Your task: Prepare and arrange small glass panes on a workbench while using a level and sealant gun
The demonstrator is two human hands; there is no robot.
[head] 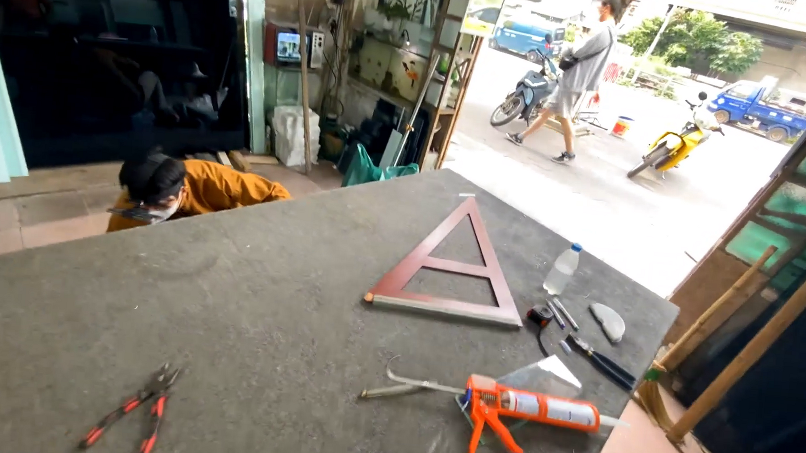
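Observation:
Neither of my hands is in view. A large grey felt-covered table (253, 301) fills the frame. On it lie a reddish triangular wooden frame (451, 267), an orange caulking gun (504, 407) resting on a clear piece of glass (545, 374), and red-handled pliers (134, 411) at the near left. A clear plastic bottle (563, 268) stands near the table's right edge.
A grey stone (609, 321), a dark-handled tool (603, 362) and small metal pieces lie by the bottle. A person in an orange top (190, 191) crouches beyond the table's far edge. Wooden sticks (758, 341) lean at right. Outside, a person walks past parked motorbikes.

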